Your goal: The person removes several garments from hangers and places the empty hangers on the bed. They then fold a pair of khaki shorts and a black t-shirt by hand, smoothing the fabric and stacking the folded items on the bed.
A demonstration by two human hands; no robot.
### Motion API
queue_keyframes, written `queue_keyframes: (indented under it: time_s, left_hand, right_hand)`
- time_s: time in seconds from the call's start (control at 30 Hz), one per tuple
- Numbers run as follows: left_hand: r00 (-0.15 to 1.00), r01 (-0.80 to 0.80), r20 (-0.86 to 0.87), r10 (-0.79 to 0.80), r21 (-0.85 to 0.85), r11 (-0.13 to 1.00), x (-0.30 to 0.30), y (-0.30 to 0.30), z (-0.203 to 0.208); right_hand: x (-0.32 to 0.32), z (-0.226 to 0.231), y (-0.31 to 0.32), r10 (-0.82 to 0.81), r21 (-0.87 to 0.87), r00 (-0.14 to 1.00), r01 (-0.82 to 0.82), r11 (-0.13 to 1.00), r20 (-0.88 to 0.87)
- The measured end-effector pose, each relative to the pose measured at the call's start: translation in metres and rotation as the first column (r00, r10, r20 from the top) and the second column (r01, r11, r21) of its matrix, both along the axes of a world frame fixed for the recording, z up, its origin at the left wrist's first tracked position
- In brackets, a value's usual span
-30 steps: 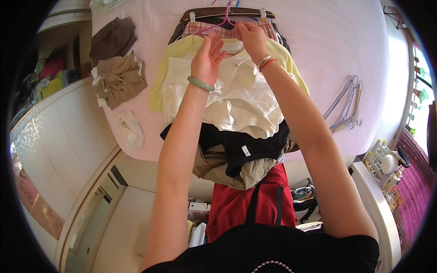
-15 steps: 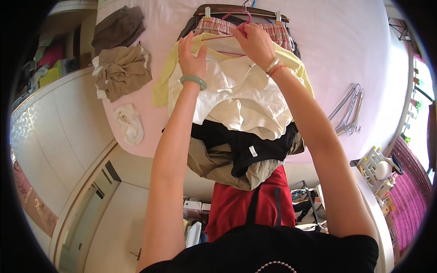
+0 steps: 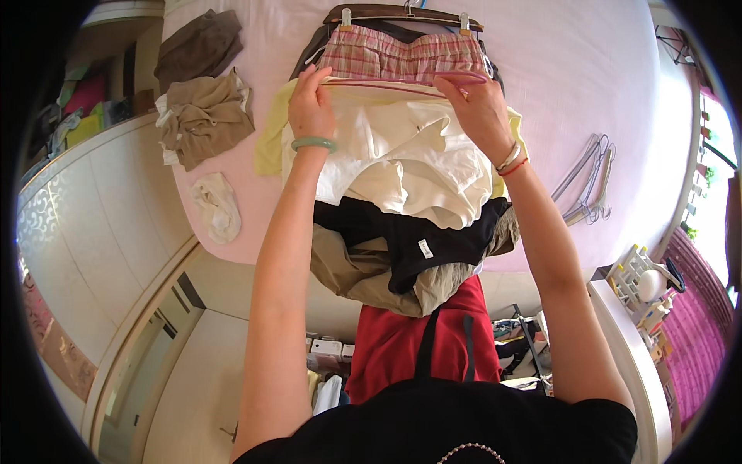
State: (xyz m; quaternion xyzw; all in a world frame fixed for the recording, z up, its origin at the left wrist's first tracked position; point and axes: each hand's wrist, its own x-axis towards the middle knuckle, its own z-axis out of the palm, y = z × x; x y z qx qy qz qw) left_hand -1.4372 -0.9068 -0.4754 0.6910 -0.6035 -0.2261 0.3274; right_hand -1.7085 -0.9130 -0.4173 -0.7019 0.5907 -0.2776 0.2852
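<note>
A thin pink clothes hanger (image 3: pixel 386 80) lies across the top edge of a light-yellow long-sleeved top (image 3: pixel 272 138). My right hand (image 3: pixel 481 114) is closed on the hanger's right part, thumb and fingers pinching it. At the other end, my left hand (image 3: pixel 311 107) pinches the yellow top's edge beside the hanger; the fingertips partly hide the contact. White garments (image 3: pixel 417 155) lie over the yellow top. Below them is a black garment (image 3: pixel 413 251) with a small white tag, over a khaki garment (image 3: pixel 348 267) that hangs past the bed's edge.
Pink plaid bottoms (image 3: pixel 402 54) hang clipped to a dark wooden hanger (image 3: pixel 402 15) at the far side. Left on the pink bed (image 3: pixel 618 85) are brown garments (image 3: pixel 205 116) and a white piece (image 3: pixel 217 207). Several loose hangers (image 3: pixel 589 179) lie at right.
The pink hanger has turned from upright to flat across the yellow top. My right hand has moved right and nearer me; my left hand has shifted slightly left and closed.
</note>
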Motion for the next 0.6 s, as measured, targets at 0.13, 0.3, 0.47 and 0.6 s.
queue_keyframes:
  time_s: [0.13,0.3,0.47,0.6]
  left_hand:
    - [0.915,-0.078,-0.328,0.234,0.425,0.902,0.025,-0.007,0.005]
    - [0.884,0.066,-0.456,0.105,0.345,0.936,0.032,0.000,0.001]
    - [0.752,0.065,-0.659,0.018,0.101,0.993,-0.023,0.008,0.048]
    - [0.255,0.128,-0.944,0.208,0.246,0.961,-0.068,0.008,0.081]
  right_hand:
    - [-0.019,0.001,0.013,-0.132,0.185,0.974,0.098,0.978,0.185]
    - [-0.029,0.020,0.022,-0.153,0.280,0.915,0.045,0.959,0.375]
    - [-0.003,0.048,0.017,-0.170,0.256,0.804,0.023,0.966,0.569]
    - [0.007,0.077,0.000,-0.246,0.250,0.568,0.073,0.965,0.785]
